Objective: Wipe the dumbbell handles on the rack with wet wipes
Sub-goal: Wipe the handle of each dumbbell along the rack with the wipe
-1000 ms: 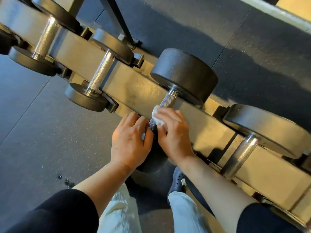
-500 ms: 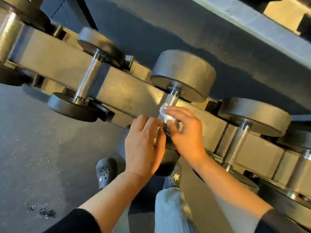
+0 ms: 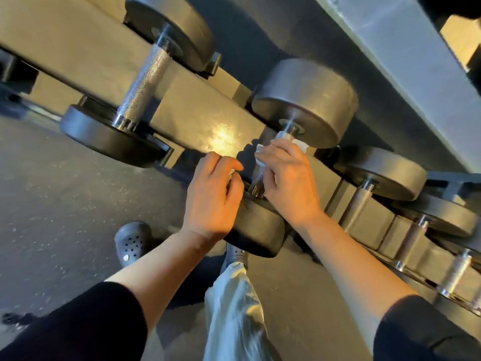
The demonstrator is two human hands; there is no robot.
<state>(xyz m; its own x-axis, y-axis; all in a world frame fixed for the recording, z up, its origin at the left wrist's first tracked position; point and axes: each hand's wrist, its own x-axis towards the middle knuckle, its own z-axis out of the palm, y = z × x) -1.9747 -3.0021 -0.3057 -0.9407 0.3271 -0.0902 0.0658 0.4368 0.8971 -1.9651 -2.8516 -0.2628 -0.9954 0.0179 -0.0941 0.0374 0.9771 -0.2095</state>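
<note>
The middle dumbbell lies across the tan rack rail [image 3: 203, 121]; its far head [image 3: 304, 100] and near head [image 3: 257, 227] are dark. My right hand [image 3: 289, 178] grips a white wet wipe [image 3: 300, 145] wrapped round the top of the knurled handle [image 3: 256, 179], just below the far head. My left hand [image 3: 210, 199] sits beside the handle above the near head, fingers curled. A small white scrap [image 3: 230, 174] shows between its thumb and fingers. Most of the handle is hidden by my hands.
Another dumbbell with a bare knurled handle [image 3: 145, 84] rests to the left. Smaller dumbbells [image 3: 358, 204] line the rack to the right. My feet in dark clogs [image 3: 132, 243] stand on the speckled rubber floor below. A grey beam [image 3: 406, 61] runs behind the rack.
My right hand has slid the wipe up the handle toward the far head. My left hand stayed near the near head. The camera moved closer and swung right.
</note>
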